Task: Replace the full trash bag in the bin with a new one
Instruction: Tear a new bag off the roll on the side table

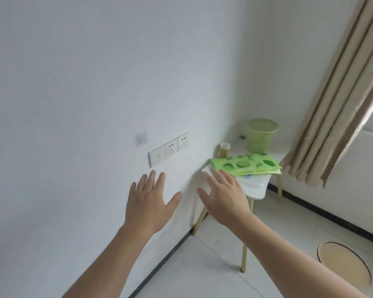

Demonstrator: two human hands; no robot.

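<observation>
A light green lattice bin stands on the floor in the far corner, and I see no bag in it. A green patterned plastic package lies on a small white table in front of the bin. My left hand is held out flat before the wall, fingers spread, holding nothing. My right hand is stretched out with fingers apart, its fingertips near the table's left corner beside the green package. Neither hand touches anything that I can see.
A stack of paper cups stands behind the table near the wall. Wall sockets sit on the wall to the left. Beige curtains hang at the right. A round wooden object lies on the floor at lower right.
</observation>
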